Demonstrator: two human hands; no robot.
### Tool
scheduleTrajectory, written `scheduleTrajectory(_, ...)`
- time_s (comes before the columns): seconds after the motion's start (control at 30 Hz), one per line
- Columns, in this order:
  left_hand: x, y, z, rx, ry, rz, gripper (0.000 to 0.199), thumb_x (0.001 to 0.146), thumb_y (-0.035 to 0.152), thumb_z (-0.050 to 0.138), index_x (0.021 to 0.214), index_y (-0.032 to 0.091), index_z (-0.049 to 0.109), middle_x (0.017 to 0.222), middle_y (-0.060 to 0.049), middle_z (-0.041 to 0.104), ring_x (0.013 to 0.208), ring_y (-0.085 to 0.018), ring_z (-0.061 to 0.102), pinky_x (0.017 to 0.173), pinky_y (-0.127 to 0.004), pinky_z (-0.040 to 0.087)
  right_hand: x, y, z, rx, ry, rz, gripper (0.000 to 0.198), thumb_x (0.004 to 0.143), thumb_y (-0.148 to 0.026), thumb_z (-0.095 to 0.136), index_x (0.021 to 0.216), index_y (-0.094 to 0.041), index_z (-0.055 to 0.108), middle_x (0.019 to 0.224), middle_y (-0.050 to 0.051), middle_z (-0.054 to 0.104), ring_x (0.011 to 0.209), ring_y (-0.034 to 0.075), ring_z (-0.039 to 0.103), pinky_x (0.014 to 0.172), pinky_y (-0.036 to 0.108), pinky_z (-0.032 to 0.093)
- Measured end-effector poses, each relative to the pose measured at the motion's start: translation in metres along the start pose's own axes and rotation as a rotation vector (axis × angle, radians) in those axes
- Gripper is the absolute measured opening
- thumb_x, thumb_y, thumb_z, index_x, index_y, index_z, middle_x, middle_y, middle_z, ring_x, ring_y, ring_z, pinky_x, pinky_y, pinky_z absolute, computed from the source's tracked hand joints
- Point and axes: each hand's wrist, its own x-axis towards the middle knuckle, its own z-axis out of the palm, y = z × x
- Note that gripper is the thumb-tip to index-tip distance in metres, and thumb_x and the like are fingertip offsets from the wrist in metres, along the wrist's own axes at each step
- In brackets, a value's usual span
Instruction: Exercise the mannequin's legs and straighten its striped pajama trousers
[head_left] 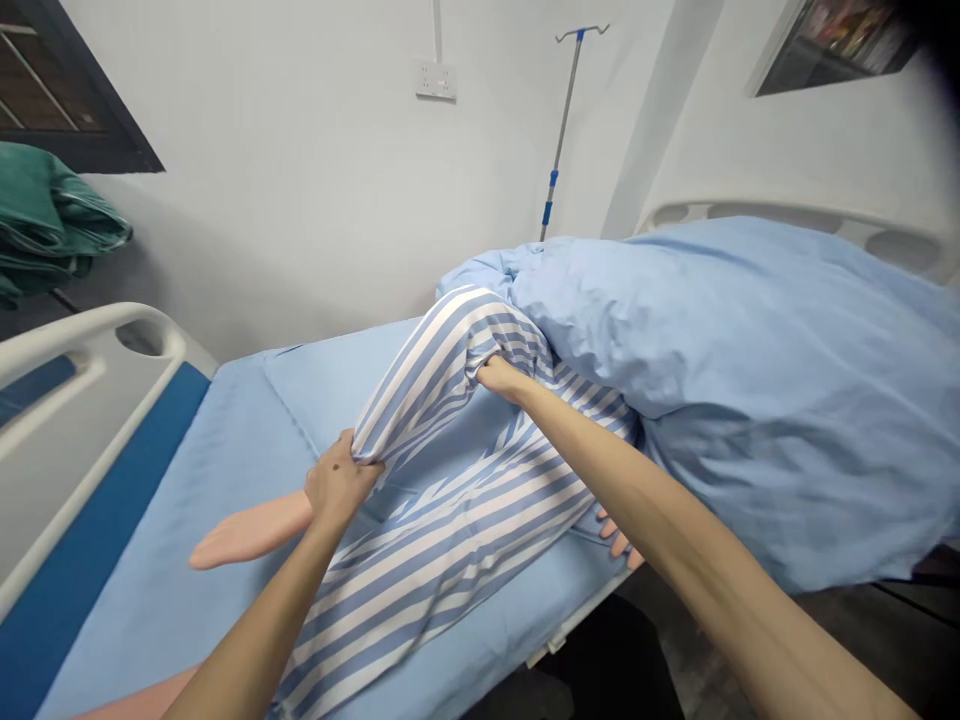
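Note:
Blue-and-white striped trousers cover the legs of a figure lying on the bed, which looks like a manikin. The far leg is bent with its knee raised; the near leg lies flat. My left hand is closed around the trouser cuff at the far leg's ankle, just above the bare foot. Behind the raised knee, my right hand is closed on bunched trouser cloth, its fingers mostly hidden in the folds. Part of the figure's hand shows beside the hip, below my right forearm.
A light blue quilt covers the figure's upper body. The blue bed sheet lies under the legs. A footboard stands at left, with green cloth beyond it. An IV pole rises behind the bed against the wall.

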Motion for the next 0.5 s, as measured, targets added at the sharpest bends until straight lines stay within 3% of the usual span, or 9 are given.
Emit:
scheduleTrajectory(0.1,0.002,0.022,0.008,-0.049,0.045,-0.002,0.032,0.068,0.041,0.047,0.096,0.026,0.044,0.083,-0.002,0.059,0.072,-0.021,0.055,0.058,-0.028,0.033,0.005,-0.013,-0.010,0.176,-0.051,0.027,0.049,0.063,-0.009,0.043,0.109,-0.018,0.056,0.108,0.004,0.060,0.101,0.018,0.054,0.086,0.034,0.044)
scheduleTrajectory(0.2,0.002,0.027,0.012,-0.070,0.082,0.003,0.030,0.068,0.040,0.047,0.094,0.026,0.044,0.084,-0.002,0.059,0.073,-0.022,0.055,0.058,-0.029,0.033,0.006,-0.019,-0.012,0.259,-0.117,0.069,0.049,0.062,-0.008,0.041,0.107,-0.018,0.056,0.103,0.005,0.062,0.093,0.017,0.057,0.082,0.033,0.047)
scheduleTrajectory(0.37,0.003,0.014,0.007,-0.056,0.064,0.036,0.031,0.067,0.038,0.047,0.096,0.027,0.045,0.087,-0.001,0.060,0.075,-0.021,0.055,0.060,-0.029,0.033,0.003,-0.010,-0.007,0.142,-0.023,0.033,0.047,0.064,-0.012,0.043,0.108,-0.021,0.057,0.107,0.003,0.060,0.103,0.017,0.052,0.091,0.036,0.041)
scheduleTrajectory(0.5,0.003,-0.008,-0.005,0.002,0.042,0.055,0.034,0.068,0.036,0.047,0.101,0.028,0.045,0.090,0.000,0.060,0.078,-0.021,0.055,0.061,-0.028,0.033,0.002,0.000,0.004,0.019,-0.026,0.023,0.043,0.069,-0.018,0.043,0.110,-0.022,0.056,0.110,0.003,0.060,0.106,0.018,0.051,0.093,0.037,0.038)
